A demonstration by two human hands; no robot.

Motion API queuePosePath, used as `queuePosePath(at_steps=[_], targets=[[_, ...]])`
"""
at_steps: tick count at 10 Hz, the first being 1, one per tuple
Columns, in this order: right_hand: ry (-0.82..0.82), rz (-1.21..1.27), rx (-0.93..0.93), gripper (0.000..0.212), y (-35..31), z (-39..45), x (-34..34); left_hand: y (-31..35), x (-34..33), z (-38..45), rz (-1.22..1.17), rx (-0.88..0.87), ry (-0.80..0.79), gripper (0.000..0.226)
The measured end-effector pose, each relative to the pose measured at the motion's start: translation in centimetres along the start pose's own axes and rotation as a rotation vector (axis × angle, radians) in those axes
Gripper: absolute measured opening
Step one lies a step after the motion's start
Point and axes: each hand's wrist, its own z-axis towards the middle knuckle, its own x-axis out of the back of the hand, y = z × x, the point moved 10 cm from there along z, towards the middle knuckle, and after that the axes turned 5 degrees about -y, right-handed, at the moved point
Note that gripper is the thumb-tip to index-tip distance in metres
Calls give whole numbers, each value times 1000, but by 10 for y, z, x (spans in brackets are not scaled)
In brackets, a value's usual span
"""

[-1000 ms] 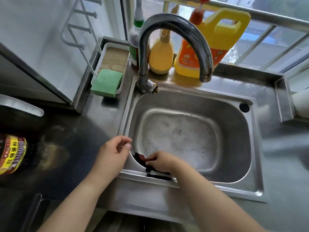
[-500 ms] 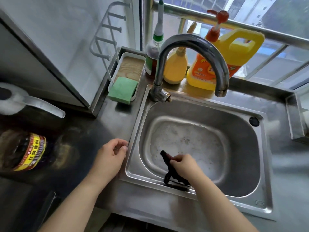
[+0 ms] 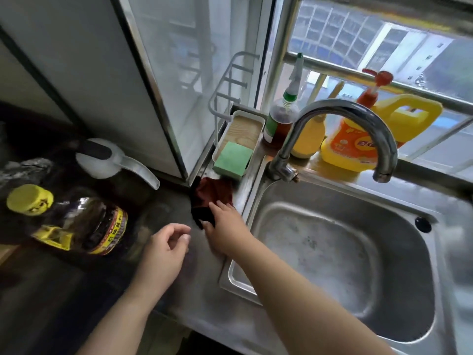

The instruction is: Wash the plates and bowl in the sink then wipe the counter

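Two hands work here — the right hand (image 3: 225, 226) presses flat fingers on the dark red rag (image 3: 211, 198) spread on the steel counter (image 3: 176, 206) left of the steel sink (image 3: 340, 254); the left hand (image 3: 166, 249) hovers, loosely curled, empty. Best wiping keeps firm pressure, sweeping toward the sink.

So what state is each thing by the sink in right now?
Tap: off, no water running.
Sink: no dishes in it, soapy film on the bottom.
Cloth: spread on the counter, pressed by the right hand.
Left hand: loosely curled, holding nothing.
Sponge: lying in its tray.
Dark bottle: capped, upright.
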Motion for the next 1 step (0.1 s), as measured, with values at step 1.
queuePosePath(at_steps=[1], targets=[[95, 63, 9, 58, 9, -13, 14, 0, 4, -2, -4, -2, 8, 20]])
